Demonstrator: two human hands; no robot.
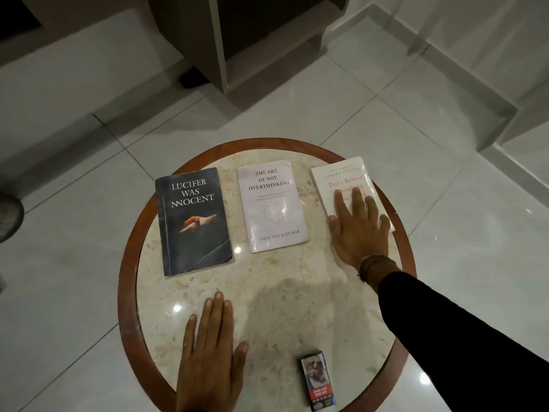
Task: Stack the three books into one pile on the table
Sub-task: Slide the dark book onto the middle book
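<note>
Three books lie side by side, apart, on a round marble table (282, 292) with a wooden rim. A dark worn book titled "Lucifer Was Innocent" (193, 221) is on the left. A pale book, "The Art of Not Overthinking" (271, 206), is in the middle. A white book with red lettering (341, 179) lies at the right, near the table's edge. My right hand (358, 230) rests flat on the white book's near half, fingers spread, gripping nothing. My left hand (212, 349) lies flat on the bare tabletop in front of the dark book.
A small cigarette pack (319, 380) lies at the table's near edge, right of my left hand. Glossy white floor tiles surround the table. A dark cabinet (237, 40) and a raised step stand beyond it.
</note>
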